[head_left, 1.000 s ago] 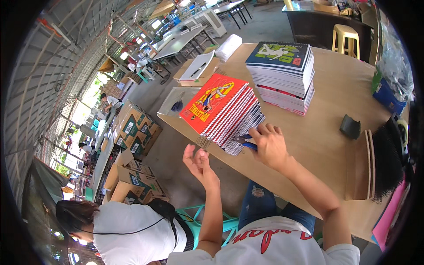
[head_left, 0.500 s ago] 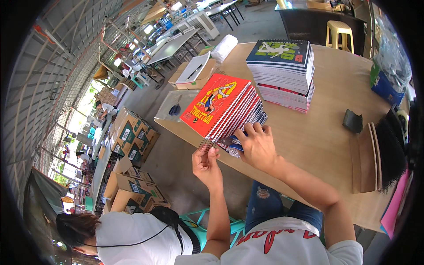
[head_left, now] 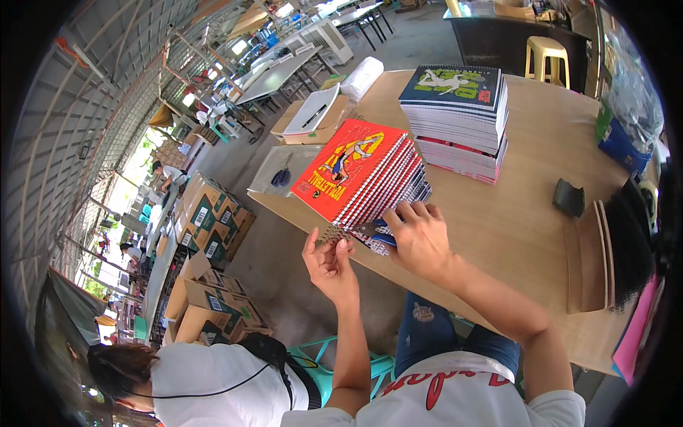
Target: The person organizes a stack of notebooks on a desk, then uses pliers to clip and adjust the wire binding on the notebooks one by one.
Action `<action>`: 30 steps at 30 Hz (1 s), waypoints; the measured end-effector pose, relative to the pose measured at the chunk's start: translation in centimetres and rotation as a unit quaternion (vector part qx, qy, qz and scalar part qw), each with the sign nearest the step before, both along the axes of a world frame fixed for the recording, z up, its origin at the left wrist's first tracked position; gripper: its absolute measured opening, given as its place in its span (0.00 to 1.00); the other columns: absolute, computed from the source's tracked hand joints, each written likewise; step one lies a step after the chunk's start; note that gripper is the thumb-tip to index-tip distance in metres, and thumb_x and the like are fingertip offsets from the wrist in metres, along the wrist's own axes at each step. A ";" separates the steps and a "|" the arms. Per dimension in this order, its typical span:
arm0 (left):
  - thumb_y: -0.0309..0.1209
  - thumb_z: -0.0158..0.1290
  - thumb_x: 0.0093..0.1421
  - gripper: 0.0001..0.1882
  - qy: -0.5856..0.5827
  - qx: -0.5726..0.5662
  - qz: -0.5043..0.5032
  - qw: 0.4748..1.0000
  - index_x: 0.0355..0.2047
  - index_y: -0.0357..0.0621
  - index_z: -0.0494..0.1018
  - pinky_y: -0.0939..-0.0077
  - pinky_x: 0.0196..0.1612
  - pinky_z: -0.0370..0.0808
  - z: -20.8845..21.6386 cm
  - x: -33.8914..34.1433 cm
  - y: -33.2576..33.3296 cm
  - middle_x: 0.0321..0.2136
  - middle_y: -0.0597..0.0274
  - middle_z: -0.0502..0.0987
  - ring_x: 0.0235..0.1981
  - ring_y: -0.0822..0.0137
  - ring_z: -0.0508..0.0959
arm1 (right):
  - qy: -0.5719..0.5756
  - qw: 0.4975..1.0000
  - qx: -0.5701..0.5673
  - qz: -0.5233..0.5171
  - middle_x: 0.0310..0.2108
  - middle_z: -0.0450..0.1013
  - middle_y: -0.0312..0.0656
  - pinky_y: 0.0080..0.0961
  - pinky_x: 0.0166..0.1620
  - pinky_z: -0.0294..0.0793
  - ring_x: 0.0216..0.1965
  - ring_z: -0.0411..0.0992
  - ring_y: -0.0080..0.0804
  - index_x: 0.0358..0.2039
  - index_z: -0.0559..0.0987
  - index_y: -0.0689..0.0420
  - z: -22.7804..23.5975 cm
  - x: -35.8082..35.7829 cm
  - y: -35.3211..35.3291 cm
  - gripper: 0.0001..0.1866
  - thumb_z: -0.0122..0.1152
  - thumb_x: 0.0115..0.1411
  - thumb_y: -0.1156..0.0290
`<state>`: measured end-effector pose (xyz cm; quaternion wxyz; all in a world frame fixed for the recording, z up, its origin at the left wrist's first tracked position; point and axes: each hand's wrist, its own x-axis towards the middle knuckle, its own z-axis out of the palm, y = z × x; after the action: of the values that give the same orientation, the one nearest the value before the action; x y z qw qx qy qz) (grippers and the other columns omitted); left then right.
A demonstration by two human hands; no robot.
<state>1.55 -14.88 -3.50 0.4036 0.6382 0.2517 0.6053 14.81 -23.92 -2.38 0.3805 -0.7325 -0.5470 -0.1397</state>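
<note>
A stack of spiral-bound notebooks with red covers stands near the table's left edge, its bindings facing me. Blue-handled pliers are gripped in my right hand, their dark jaws against the bindings at the stack's near corner. Loose wire coil ends stick out from that corner. Just below them is my left hand, its index finger raised and apart from the thumb, the other fingers partly curled. Whether its fingertips touch the coil is hard to see.
A taller stack of dark-covered notebooks stands behind on the table. A dark curved piece and a black-bristled brush lie at right. Scissors rest at the left corner. A co-worker sits close at my left, near cardboard boxes.
My left index finger has straightened upward, away from the thumb and coil ends. My right hand keeps the pliers at the corner, shifted only slightly. The view has moved a little.
</note>
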 end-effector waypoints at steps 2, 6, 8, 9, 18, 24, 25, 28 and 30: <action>0.22 0.55 0.63 0.20 0.018 0.001 -0.005 1.000 0.55 0.33 0.66 0.79 0.37 0.80 0.0 -0.2 0.1 0.37 0.53 0.78 0.35 0.69 0.81 | -0.014 1.000 0.000 0.000 0.37 0.73 0.44 0.48 0.43 0.72 0.42 0.73 0.42 0.36 0.76 0.56 0.3 -0.3 0.2 0.16 0.66 0.45 0.67; 0.22 0.54 0.64 0.19 0.039 0.001 -0.010 0.999 0.55 0.33 0.66 0.79 0.37 0.80 -0.1 -0.5 0.3 0.38 0.52 0.78 0.36 0.69 0.81 | -0.039 0.999 -0.028 0.014 0.34 0.73 0.44 0.48 0.40 0.73 0.38 0.75 0.44 0.35 0.76 0.57 0.2 -0.3 1.1 0.15 0.65 0.46 0.67; 0.23 0.53 0.64 0.18 0.035 0.007 -0.007 0.999 0.54 0.33 0.66 0.80 0.36 0.80 -0.1 -0.3 0.4 0.38 0.53 0.78 0.35 0.70 0.81 | -0.027 0.998 -0.053 0.023 0.32 0.74 0.44 0.48 0.38 0.74 0.36 0.76 0.44 0.35 0.76 0.58 0.1 -0.2 1.5 0.15 0.64 0.47 0.67; 0.23 0.53 0.65 0.18 0.031 0.012 -0.003 0.999 0.54 0.33 0.66 0.80 0.35 0.80 -0.2 -0.2 0.5 0.37 0.53 0.78 0.34 0.70 0.81 | -0.013 0.997 -0.065 0.027 0.31 0.74 0.44 0.47 0.37 0.74 0.36 0.76 0.44 0.35 0.76 0.58 -0.1 -0.2 1.7 0.15 0.64 0.47 0.67; 0.23 0.54 0.64 0.20 0.039 0.011 -0.007 0.999 0.56 0.32 0.67 0.79 0.37 0.81 0.8 -0.3 0.3 0.37 0.54 0.78 0.35 0.71 0.80 | -0.026 1.000 0.003 -0.007 0.36 0.72 0.45 0.46 0.41 0.73 0.40 0.74 0.44 0.37 0.75 0.58 1.1 0.2 0.3 0.17 0.66 0.45 0.68; 0.23 0.52 0.65 0.16 0.054 0.023 0.002 0.998 0.53 0.31 0.70 0.80 0.37 0.80 0.7 -0.1 0.7 0.36 0.56 0.79 0.34 0.72 0.80 | -0.044 0.999 -0.003 -0.002 0.35 0.72 0.45 0.46 0.40 0.73 0.39 0.74 0.44 0.36 0.75 0.58 1.5 0.0 0.9 0.16 0.65 0.45 0.69; 0.23 0.51 0.66 0.16 0.058 0.028 0.008 0.998 0.52 0.31 0.70 0.80 0.37 0.80 0.7 -0.1 0.9 0.37 0.56 0.79 0.34 0.73 0.80 | -0.052 0.999 0.006 -0.004 0.34 0.72 0.45 0.46 0.40 0.73 0.38 0.74 0.44 0.35 0.75 0.58 1.5 -0.1 1.0 0.15 0.65 0.46 0.69; 0.23 0.51 0.66 0.14 0.059 0.036 0.023 0.997 0.51 0.31 0.71 0.79 0.36 0.81 0.8 0.0 0.8 0.36 0.56 0.79 0.33 0.72 0.81 | -0.031 0.999 -0.041 0.016 0.31 0.73 0.44 0.45 0.37 0.73 0.34 0.75 0.44 0.33 0.75 0.58 0.8 0.2 1.6 0.12 0.63 0.47 0.70; 0.23 0.51 0.66 0.13 0.057 0.038 0.026 0.997 0.50 0.30 0.72 0.79 0.36 0.81 1.0 0.1 0.9 0.36 0.56 0.79 0.33 0.72 0.81 | -0.022 0.999 -0.030 0.015 0.29 0.73 0.43 0.44 0.36 0.73 0.32 0.75 0.44 0.32 0.75 0.58 0.7 0.6 1.5 0.11 0.62 0.48 0.70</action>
<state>1.67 -13.98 -2.53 0.3485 0.6796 0.2674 0.5875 15.38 -22.43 -1.73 0.3481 -0.7321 -0.5702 -0.1329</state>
